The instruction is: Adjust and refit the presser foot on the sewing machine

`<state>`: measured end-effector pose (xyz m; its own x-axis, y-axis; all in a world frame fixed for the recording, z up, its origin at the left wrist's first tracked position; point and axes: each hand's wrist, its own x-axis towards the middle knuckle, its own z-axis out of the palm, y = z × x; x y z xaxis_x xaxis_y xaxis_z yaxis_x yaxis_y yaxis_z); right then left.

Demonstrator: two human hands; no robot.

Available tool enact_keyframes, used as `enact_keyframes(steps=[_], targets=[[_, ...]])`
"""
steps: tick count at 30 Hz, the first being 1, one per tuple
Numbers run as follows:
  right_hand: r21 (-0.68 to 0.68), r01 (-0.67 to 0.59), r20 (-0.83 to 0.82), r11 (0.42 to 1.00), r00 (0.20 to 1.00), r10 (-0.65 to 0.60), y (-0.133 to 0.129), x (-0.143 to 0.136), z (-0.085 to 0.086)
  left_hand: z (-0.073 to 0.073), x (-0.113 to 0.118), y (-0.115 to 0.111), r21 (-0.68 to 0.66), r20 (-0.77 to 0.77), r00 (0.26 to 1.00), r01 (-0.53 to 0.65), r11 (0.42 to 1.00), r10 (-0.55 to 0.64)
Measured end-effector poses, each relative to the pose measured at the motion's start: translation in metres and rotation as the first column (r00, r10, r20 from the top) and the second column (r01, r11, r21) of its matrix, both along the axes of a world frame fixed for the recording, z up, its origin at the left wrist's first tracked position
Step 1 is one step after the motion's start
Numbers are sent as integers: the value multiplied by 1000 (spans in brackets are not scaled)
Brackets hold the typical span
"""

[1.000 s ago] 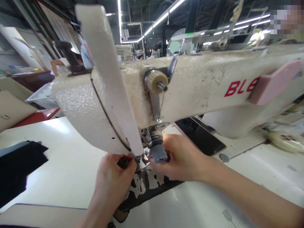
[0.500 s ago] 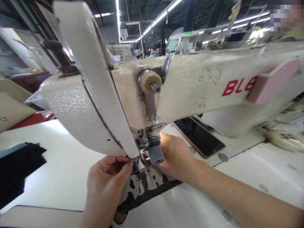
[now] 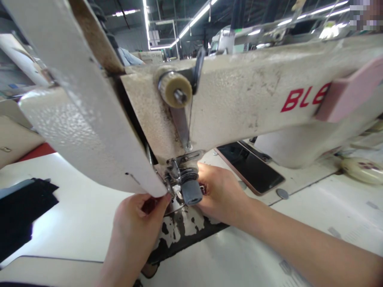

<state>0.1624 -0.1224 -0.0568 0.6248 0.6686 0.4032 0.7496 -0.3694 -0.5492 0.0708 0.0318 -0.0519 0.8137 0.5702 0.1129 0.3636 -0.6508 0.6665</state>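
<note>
A cream sewing machine [image 3: 227, 95] with red lettering fills the view. At its needle end, my left hand [image 3: 139, 219] has thumb and forefinger pinched together beside the needle area, under the lower tip of the white end cover [image 3: 98, 119]. Whatever lies in that pinch is too small or hidden to name. My right hand [image 3: 220, 191] reaches in from the other side, fingers curled behind the grey knob [image 3: 192, 192]. Those fingertips are mostly hidden, so what they hold does not show. Thread runs down past the cream dial [image 3: 175, 89].
A dark-screened phone [image 3: 251, 167] lies on the machine bed beyond my right wrist. Black fabric pieces [image 3: 26, 215] rest on the white table [image 3: 80, 215] at left. A pink block [image 3: 348, 93] sticks to the arm. Round metal discs [image 3: 282, 194] dot the bed's edge.
The view has shifted, so the machine's end appears further left and larger. My left fingertips are closer to the needle area. My right fingers have drawn back behind the grey knob.
</note>
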Motion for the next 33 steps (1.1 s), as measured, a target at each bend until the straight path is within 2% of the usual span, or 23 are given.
enact_keyframes(steps=[4,7,15,19,23,29,33], targets=[[-7,18,63,1000,998,-18,4,-3,-2,-5,0,1,91,-58,998,10,996,-5],[-9,22,95,1000,995,-21,5,-6,-4,-5,-3,3,58,-46,998,38,998,-36],[50,53,106,997,993,-58,13,-5,-9,-3,-6,3,-34,-3,1000,27,999,-27],[31,45,107,999,993,-48,19,-4,-11,-2,-4,2,-17,-18,999,32,999,-32],[-33,22,136,999,991,-17,17,-3,-6,-4,-5,4,-71,-5,1000,9,997,-10],[-103,32,79,994,997,-24,5,-7,7,-14,-10,10,-315,115,993,30,949,7],[-137,-52,-40,989,998,47,-1,-11,17,-16,-9,11,-249,76,997,-1,968,21]])
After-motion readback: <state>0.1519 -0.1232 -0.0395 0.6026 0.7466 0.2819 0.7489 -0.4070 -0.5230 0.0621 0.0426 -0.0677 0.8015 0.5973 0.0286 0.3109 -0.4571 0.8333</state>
